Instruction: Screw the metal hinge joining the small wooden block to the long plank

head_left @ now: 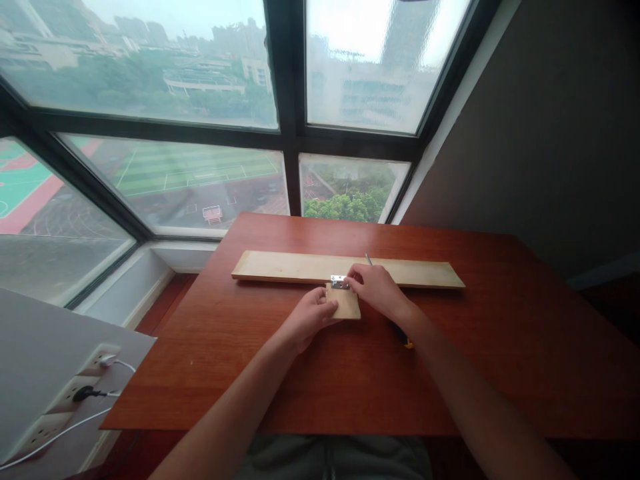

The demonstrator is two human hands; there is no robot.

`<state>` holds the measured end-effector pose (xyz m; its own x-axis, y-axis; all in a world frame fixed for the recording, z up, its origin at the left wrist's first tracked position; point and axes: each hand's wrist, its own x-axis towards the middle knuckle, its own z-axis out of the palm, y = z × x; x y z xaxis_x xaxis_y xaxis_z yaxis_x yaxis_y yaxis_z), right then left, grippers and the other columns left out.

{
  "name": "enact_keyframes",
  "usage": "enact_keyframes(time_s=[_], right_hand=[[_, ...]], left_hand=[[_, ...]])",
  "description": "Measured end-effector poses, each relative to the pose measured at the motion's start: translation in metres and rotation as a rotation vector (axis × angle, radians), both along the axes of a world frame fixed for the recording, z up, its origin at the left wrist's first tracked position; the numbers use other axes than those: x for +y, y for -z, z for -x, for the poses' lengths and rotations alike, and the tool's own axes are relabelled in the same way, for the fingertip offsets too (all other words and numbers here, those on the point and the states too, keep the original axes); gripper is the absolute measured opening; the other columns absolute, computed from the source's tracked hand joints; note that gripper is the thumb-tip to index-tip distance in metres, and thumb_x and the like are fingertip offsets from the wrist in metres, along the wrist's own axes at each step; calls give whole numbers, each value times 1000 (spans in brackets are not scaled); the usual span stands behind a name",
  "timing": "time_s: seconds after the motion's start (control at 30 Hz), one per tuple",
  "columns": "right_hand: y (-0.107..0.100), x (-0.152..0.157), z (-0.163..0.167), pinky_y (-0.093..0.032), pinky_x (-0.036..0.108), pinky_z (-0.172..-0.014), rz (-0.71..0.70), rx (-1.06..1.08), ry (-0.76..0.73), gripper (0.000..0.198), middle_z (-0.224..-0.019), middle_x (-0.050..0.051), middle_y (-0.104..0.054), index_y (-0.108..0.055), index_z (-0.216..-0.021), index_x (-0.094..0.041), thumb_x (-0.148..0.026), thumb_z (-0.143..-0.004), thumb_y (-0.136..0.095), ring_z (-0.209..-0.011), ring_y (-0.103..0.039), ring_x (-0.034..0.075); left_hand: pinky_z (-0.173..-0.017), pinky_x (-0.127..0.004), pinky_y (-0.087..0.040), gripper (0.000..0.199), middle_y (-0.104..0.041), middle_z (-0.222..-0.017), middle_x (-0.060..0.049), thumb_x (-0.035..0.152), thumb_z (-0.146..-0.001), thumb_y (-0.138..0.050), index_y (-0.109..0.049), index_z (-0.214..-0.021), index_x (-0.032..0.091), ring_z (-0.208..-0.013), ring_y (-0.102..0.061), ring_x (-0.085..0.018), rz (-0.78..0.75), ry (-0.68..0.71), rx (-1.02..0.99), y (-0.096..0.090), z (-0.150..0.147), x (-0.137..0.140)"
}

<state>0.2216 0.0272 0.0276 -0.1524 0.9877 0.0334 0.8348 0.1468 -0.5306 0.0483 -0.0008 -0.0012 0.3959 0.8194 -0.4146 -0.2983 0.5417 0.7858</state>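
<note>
A long pale wooden plank (300, 267) lies across the red-brown table (500, 347). A small wooden block (346, 304) rests against its near edge, with a small metal hinge (339, 282) spanning the joint. My left hand (307, 319) grips the block's left side. My right hand (376, 288) has its fingertips pinched on the hinge. A screwdriver lies under my right wrist: its metal tip (369, 259) shows beyond the hand and its yellow and black handle (404, 337) shows below the forearm.
Large windows (190, 180) with dark frames stand behind the table. A grey wall (550, 133) is at the right. At the lower left, a white ledge carries power sockets (75, 393) with plugged-in cables.
</note>
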Motion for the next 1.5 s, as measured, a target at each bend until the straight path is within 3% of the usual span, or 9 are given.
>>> enact_keyframes(time_s=[0.23,0.67,0.83,0.93,1.03,1.13,1.23,1.37,1.5], right_hand=[[-1,-2,-2,-40,24,-65,-50,45,1,13,-72,1,-70,-67,-77,-21,-26,-85,-58,-67,-61,14],[2,-4,1,-40,26,-66,-8,-21,102,14,-75,2,-72,-67,-77,-23,-31,-85,-59,-71,-63,17],[-5,-8,-8,-40,26,-63,-20,75,79,19,-69,0,-69,-65,-79,-22,-38,-87,-58,-64,-61,15],[-6,-20,-22,-41,27,-65,-68,49,140,23,-71,0,-68,-64,-80,-22,-39,-89,-52,-66,-61,16],[2,-40,-37,-41,29,-67,-124,-121,220,18,-82,3,-67,-61,-84,-22,-37,-89,-52,-75,-61,19],[15,-65,-46,-44,33,-73,-185,-280,294,29,-108,11,-64,-59,-107,-20,-40,-86,-55,-97,-60,27],[27,-87,-47,-47,36,-73,-147,-347,300,48,-119,14,-60,-49,-128,-19,-42,-86,-55,-102,-60,29],[33,-102,-47,-49,37,-73,-112,-280,306,43,-117,12,-63,-47,-130,-19,-29,-88,-48,-97,-63,28],[18,-102,-59,-51,38,-79,-244,-85,375,31,-109,9,-67,-57,-115,-19,-29,-88,-49,-93,-65,26]], left_hand=[[-76,-29,-55,28,-69,-95,-10,16,-72,-74,-58,-95,13,-82,-67,-17,-10,4,11,-5,1,-3],[-75,-31,-55,30,-69,-98,-9,17,-72,-74,-57,-97,15,-87,-68,-20,1,-15,1,-4,-2,-4],[-74,-31,-56,27,-69,-98,-11,15,-74,-71,-56,-98,14,-87,-68,-20,-6,-16,26,-5,-3,-5],[-77,-33,-56,26,-69,-101,-12,14,-75,-69,-57,-98,14,-90,-68,-22,-1,-16,28,-6,-4,-5],[-79,-36,-57,26,-69,-102,-13,13,-73,-70,-57,-96,14,-91,-68,-23,11,-19,17,-6,-5,-4],[-78,-35,-57,25,-69,-103,-13,12,-73,-69,-57,-95,13,-90,-69,-23,14,-22,18,-4,-5,-3],[-77,-34,-58,24,-68,-103,-13,11,-74,-68,-56,-95,14,-90,-69,-22,8,-28,23,-3,-5,-3],[-77,-34,-58,22,-69,-100,-12,9,-75,-66,-55,-94,14,-87,-69,-20,9,-33,18,-2,-6,-3],[-78,-33,-57,19,-69,-98,-12,8,-77,-64,-55,-94,13,-84,-69,-19,7,-25,16,-3,-6,-3]])
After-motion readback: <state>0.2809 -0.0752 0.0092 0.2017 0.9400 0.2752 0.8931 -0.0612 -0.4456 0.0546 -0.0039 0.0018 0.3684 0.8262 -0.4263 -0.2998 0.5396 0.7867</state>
